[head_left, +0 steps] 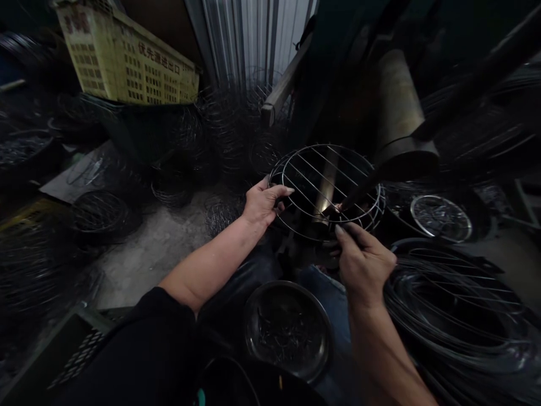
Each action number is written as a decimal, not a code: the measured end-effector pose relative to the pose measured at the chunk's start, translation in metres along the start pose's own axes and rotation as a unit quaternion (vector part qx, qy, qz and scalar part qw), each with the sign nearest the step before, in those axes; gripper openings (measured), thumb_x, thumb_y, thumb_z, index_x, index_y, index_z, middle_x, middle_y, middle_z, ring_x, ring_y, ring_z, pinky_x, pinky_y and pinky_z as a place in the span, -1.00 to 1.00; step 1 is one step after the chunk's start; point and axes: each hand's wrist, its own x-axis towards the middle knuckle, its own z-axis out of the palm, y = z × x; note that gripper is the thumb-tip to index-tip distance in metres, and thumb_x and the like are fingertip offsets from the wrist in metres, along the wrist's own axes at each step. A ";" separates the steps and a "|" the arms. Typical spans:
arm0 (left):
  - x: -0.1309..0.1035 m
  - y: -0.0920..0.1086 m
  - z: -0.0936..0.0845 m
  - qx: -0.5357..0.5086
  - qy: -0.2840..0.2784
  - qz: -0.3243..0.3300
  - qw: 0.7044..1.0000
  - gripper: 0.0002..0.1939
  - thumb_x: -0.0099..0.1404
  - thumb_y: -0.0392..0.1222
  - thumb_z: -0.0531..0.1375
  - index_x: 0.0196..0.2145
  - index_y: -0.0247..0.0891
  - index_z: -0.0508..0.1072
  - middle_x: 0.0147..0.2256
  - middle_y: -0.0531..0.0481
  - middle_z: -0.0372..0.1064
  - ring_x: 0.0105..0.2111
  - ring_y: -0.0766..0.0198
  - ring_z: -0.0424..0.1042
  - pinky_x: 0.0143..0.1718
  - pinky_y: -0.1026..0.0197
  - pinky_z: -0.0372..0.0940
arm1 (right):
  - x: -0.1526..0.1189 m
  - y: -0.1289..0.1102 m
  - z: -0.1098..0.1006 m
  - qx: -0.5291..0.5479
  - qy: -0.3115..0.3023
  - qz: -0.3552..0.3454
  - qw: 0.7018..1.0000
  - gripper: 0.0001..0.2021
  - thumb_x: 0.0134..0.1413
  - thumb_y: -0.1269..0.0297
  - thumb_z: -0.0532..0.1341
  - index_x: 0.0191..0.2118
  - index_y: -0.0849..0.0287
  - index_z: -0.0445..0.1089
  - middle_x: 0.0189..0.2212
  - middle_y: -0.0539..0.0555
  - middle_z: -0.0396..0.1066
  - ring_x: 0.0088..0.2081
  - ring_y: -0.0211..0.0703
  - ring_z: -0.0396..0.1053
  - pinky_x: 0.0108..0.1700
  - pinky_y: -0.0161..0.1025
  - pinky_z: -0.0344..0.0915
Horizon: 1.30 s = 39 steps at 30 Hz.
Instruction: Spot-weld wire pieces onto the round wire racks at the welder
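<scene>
Beside the thick metal cylinder (401, 104), I watch a round wire rack (320, 181) hang in my grip — left hand (262, 204) closed, thumb over the left rim; right hand (364, 258) pinching the near rim — just beyond a metal bowl (274, 300) of small wire pieces (287, 334).

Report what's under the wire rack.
Through the bars of the rack, a metal rod shows, shiny near its lower end. The left hand and right hand cover what lies directly behind them; the rest is too dark to tell.
</scene>
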 end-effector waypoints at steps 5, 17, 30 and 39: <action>0.005 0.004 0.005 -0.002 0.012 -0.014 1.000 -0.66 -0.24 -0.43 0.35 -0.48 -0.26 0.33 -0.56 0.17 0.26 -0.57 0.45 0.26 -0.60 0.35 0.06 | 0.001 0.011 0.004 0.031 0.030 -0.001 0.999 -0.70 -0.11 0.10 0.43 -0.32 0.24 0.56 -0.62 -0.01 0.45 -0.63 -0.20 0.42 -0.59 -0.33 0.35; 0.023 0.010 0.010 0.019 0.011 -0.054 0.998 -0.70 -0.21 -0.46 0.31 -0.48 -0.26 0.35 -0.62 0.15 0.27 -0.62 0.44 0.24 -0.62 0.35 0.00 | 0.006 0.012 0.012 0.054 0.044 -0.027 0.997 -0.74 -0.10 0.15 0.43 -0.34 0.24 0.55 -0.61 -0.02 0.45 -0.63 -0.19 0.44 -0.61 -0.36 0.32; 0.037 0.008 0.015 0.037 0.044 -0.070 0.996 -0.69 -0.19 -0.48 0.31 -0.51 -0.24 0.30 -0.59 0.12 0.29 -0.60 0.39 0.28 -0.59 0.35 0.01 | 0.013 0.010 0.005 0.036 0.012 0.006 0.999 -0.72 -0.11 0.14 0.44 -0.31 0.23 0.58 -0.58 -0.02 0.47 -0.66 -0.22 0.38 -0.63 -0.32 0.34; 0.038 0.009 0.016 0.046 0.058 -0.076 0.994 -0.66 -0.20 -0.49 0.30 -0.48 -0.24 0.28 -0.60 0.16 0.27 -0.59 0.41 0.26 -0.58 0.34 0.03 | 0.007 0.019 0.008 0.028 0.032 0.015 0.999 -0.72 -0.14 0.15 0.43 -0.31 0.23 0.58 -0.58 -0.02 0.47 -0.60 -0.18 0.46 -0.59 -0.34 0.35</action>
